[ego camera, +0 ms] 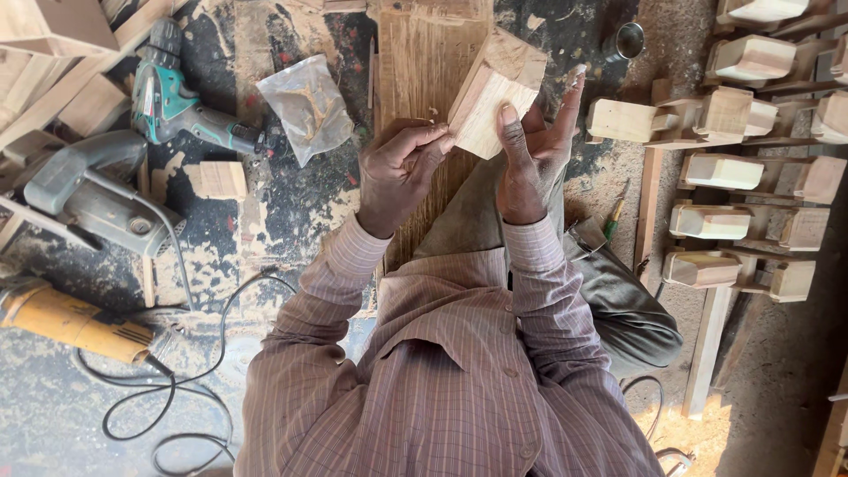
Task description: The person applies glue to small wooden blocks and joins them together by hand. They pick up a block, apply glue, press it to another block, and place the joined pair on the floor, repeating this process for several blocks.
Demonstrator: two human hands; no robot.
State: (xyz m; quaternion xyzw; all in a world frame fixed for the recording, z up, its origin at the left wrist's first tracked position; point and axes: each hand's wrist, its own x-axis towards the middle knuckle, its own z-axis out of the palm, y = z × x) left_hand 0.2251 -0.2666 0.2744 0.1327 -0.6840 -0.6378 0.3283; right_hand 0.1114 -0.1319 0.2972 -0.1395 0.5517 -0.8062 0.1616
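Head view: right hand [530, 163] clamped on pale wooden block [495, 95], thumb across its face, raised over long plank [424, 62] for close inspection; left hand [402, 168] fingers together, pinching block's lower corner to steady. Clear plastic bag [307, 106] on floor beside teal drill [172, 102], holding brownish bits, unclear what.
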